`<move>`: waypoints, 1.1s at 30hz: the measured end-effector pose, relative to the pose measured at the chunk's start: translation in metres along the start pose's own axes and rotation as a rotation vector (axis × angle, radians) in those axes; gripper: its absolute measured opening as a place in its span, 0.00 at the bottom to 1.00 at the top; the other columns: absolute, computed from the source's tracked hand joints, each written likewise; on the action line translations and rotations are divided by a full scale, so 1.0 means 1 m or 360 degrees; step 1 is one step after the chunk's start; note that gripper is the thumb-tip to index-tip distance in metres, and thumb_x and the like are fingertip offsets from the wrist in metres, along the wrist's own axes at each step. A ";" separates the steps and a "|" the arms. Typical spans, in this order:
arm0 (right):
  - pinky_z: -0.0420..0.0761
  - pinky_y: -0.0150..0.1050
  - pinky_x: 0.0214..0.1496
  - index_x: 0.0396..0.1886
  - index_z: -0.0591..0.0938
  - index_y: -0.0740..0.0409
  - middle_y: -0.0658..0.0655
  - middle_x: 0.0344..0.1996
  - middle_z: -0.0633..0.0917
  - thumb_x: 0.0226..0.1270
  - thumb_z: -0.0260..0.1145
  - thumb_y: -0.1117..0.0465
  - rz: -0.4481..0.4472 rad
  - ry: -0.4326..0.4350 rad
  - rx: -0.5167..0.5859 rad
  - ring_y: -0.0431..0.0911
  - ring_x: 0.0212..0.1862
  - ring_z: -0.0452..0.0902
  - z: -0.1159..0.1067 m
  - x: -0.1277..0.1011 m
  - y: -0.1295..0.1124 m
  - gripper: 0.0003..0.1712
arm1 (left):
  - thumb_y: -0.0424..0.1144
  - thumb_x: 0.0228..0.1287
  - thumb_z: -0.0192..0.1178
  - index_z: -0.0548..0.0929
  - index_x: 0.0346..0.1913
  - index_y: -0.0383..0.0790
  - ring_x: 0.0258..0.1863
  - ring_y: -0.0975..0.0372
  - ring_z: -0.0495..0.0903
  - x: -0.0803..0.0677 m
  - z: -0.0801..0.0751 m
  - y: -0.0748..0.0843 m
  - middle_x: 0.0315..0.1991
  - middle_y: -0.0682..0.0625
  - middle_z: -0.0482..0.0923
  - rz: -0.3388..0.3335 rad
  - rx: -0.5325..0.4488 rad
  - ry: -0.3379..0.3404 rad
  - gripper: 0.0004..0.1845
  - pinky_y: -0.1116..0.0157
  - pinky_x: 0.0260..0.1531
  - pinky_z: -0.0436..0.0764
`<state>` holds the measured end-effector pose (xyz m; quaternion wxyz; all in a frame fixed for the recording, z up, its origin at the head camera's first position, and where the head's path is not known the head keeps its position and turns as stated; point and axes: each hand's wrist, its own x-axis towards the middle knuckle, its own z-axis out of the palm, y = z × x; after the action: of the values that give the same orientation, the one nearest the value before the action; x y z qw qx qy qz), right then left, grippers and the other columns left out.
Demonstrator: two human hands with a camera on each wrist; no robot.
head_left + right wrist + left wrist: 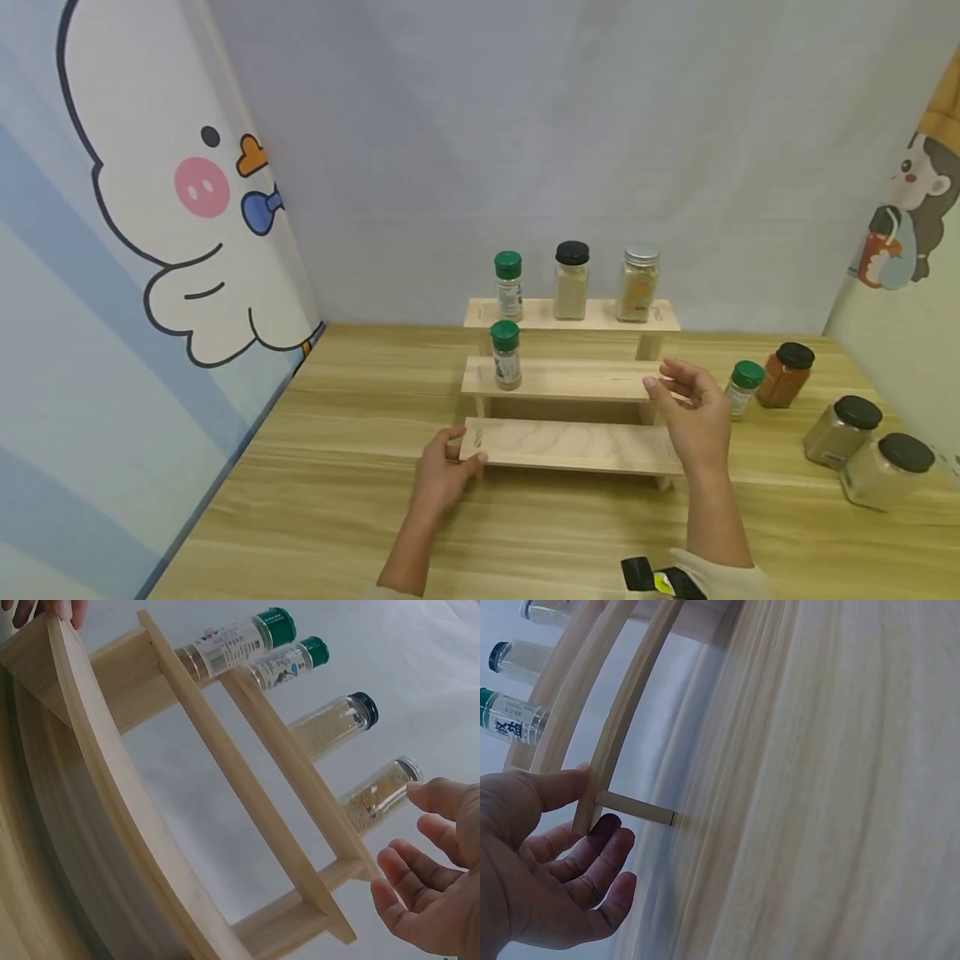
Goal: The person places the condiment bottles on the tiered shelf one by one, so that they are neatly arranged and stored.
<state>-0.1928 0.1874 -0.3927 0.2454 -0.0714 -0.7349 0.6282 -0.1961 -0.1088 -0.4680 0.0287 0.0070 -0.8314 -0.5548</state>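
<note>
A three-step wooden rack [570, 446] stands on the table. My left hand [442, 475] grips the left end of its lowest step, thumb on top and fingers beneath, as the left wrist view shows. My right hand [697, 417] hovers by the right end of the middle step, its fingers loosely bent and holding nothing. On the top step stand a green-capped shaker [509, 296], a black-lidded jar [572, 287] and a silver-lidded jar [379, 796]. Another green-capped shaker [507, 367] is upright at the left of the middle step.
Right of the rack, on the wood-grain table [330, 500], are a green-capped shaker [741, 396], a reddish spice jar [782, 383] and two more black-lidded jars, one brownish [832, 437], one pale [873, 483]. A plain grey curtain [420, 167] hangs behind; printed panels flank the table.
</note>
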 end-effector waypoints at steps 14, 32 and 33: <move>0.70 0.22 0.39 0.50 0.75 0.56 0.50 0.40 0.74 0.60 0.65 0.67 0.0217 0.0540 0.0235 0.37 0.39 0.69 -0.043 0.031 0.047 0.18 | 0.39 0.57 0.67 0.72 0.59 0.31 0.26 0.59 0.74 -0.006 0.004 -0.009 0.30 0.45 0.75 0.0020 0.0050 0.0014 0.29 0.62 0.24 0.74; 0.62 0.31 0.45 0.44 0.70 0.51 0.44 0.36 0.65 0.50 0.70 0.69 0.0340 0.1030 0.0141 0.36 0.40 0.61 -0.042 0.075 0.102 0.24 | 0.38 0.54 0.69 0.73 0.58 0.31 0.19 0.61 0.71 0.002 0.000 -0.007 0.24 0.46 0.74 0.0070 0.0071 0.0028 0.29 0.64 0.20 0.72; 0.61 0.32 0.47 0.46 0.71 0.52 0.44 0.37 0.65 0.49 0.71 0.68 0.0348 0.1022 0.0100 0.36 0.41 0.60 -0.043 0.076 0.104 0.25 | 0.38 0.53 0.69 0.73 0.58 0.31 0.19 0.62 0.71 0.002 0.000 -0.006 0.24 0.47 0.74 0.0071 0.0068 0.0030 0.29 0.64 0.19 0.72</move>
<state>-0.2610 0.2777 -0.4674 0.3975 -0.3362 -0.5885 0.6186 -0.1985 -0.1116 -0.4733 0.0488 -0.0056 -0.8427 -0.5362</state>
